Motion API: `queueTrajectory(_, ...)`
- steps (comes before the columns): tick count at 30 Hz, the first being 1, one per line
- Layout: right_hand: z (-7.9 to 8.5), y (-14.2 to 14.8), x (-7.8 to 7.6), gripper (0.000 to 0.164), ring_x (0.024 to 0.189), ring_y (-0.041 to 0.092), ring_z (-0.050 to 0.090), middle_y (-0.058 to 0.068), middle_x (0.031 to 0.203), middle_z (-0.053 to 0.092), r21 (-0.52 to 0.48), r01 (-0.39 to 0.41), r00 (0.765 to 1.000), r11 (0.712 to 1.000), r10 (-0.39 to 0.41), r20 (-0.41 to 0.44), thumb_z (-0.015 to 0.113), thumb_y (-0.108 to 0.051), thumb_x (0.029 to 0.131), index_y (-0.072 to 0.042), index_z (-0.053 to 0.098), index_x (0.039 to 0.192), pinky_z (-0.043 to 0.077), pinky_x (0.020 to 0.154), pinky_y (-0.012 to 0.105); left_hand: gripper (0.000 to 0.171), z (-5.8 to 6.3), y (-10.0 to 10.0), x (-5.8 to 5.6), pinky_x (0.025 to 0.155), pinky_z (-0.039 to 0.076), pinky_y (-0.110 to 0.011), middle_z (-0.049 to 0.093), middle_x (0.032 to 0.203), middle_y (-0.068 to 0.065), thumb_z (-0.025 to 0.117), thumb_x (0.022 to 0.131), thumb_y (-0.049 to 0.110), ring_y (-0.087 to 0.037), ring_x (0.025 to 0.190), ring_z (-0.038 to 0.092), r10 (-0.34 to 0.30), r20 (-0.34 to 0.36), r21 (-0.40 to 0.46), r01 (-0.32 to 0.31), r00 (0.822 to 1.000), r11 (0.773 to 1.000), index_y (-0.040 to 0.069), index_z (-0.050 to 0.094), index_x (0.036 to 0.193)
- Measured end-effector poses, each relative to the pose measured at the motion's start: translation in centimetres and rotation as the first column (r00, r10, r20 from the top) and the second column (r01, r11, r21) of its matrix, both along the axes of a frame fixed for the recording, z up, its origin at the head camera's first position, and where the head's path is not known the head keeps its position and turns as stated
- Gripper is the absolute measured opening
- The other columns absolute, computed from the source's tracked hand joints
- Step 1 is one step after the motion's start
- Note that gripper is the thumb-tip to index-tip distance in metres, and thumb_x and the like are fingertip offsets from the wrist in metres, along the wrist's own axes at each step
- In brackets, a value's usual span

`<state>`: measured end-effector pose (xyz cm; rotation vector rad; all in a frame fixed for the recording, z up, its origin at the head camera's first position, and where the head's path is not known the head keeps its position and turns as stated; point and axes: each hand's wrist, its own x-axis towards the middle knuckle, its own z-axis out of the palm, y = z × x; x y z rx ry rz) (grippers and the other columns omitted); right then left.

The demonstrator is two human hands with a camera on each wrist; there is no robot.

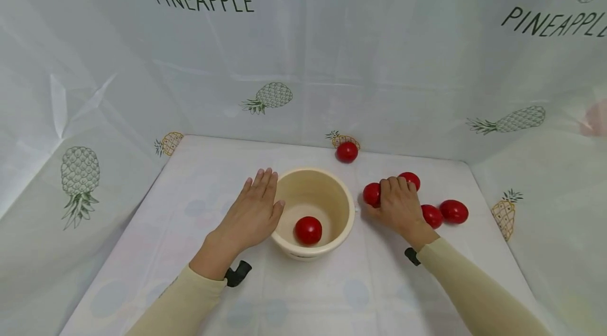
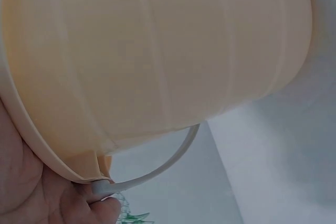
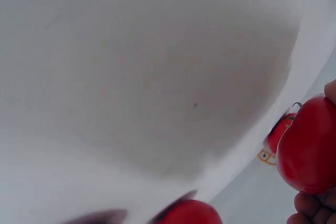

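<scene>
A cream bucket stands mid-table with one red tomato lying inside it. My left hand rests along the bucket's left rim, fingers extended and together. In the left wrist view that hand touches the rim beside the grey handle. To the right of the bucket, my right hand grips a red tomato between thumb and fingers. The right wrist view shows this held tomato large at the right edge. Another tomato lies just behind the right hand, partly covered by it.
Two tomatoes sit right of my right wrist, a nearer one and an outer one. A further tomato is at the table's back edge. Pineapple-printed sheeting rises behind and at both sides of the white table.
</scene>
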<state>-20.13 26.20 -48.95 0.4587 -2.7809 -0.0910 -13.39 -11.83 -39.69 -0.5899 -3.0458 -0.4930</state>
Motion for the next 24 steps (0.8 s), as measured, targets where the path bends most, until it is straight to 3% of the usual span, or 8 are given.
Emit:
queueTrajectory(8, 0.8, 0.7, 0.1, 0.066, 0.103, 0.043, 0.058, 0.025, 0.103, 0.062, -0.005, -0.048, 0.994, 0.999, 0.047, -0.102, 0.078, -0.047, 0.079, 0.006, 0.056, 0.111, 0.052, 0.088, 0.06, 0.07, -0.1, -0.2, -0.2, 0.132, 0.014, -0.056, 0.021, 0.173, -0.024, 0.043, 0.112, 0.038, -0.039, 0.163, 0.015, -0.011, -0.007, -0.022, 0.011, 1.0, 1.0, -0.006, 0.024, 0.164)
queueTrajectory(13, 2.2, 0.5, -0.2, 0.062, 0.093, 0.044, 0.059, 0.027, 0.097, 0.063, -0.036, -0.106, 0.97, 0.994, 0.095, -0.226, 0.073, -0.046, 0.079, 0.007, 0.057, 0.106, 0.053, 0.077, 0.058, 0.071, -0.1, -0.3, -0.5, 0.132, 0.013, -0.056, 0.021, 0.173, -0.022, 0.043, 0.112, 0.039, -0.038, 0.163, 0.015, -0.023, -0.008, -0.035, 0.023, 1.0, 0.999, -0.005, 0.024, 0.165)
queueTrajectory(18, 5.3, -1.0, -0.2, 0.06, 0.088, 0.044, 0.057, 0.027, 0.094, 0.063, -0.103, -0.156, 0.945, 0.982, 0.118, -0.304, 0.068, -0.048, 0.081, 0.007, 0.059, 0.104, 0.05, 0.071, 0.055, 0.071, -0.1, -0.4, -0.5, 0.132, 0.013, -0.056, 0.022, 0.173, -0.023, 0.044, 0.112, 0.039, -0.038, 0.163, 0.016, -0.03, -0.014, -0.036, 0.03, 0.999, 0.999, -0.005, 0.024, 0.164)
queueTrajectory(24, 9.8, -5.7, 0.9, 0.064, 0.093, 0.042, 0.057, 0.025, 0.102, 0.065, -0.188, -0.268, 0.929, 0.945, 0.201, -0.312, 0.073, -0.049, 0.08, 0.006, 0.06, 0.112, 0.047, 0.075, 0.053, 0.071, -0.2, -0.3, -0.7, 0.132, 0.014, -0.056, 0.023, 0.173, -0.023, 0.045, 0.112, 0.038, -0.038, 0.163, 0.016, -0.033, -0.015, -0.035, 0.032, 0.999, 0.999, -0.006, 0.025, 0.164)
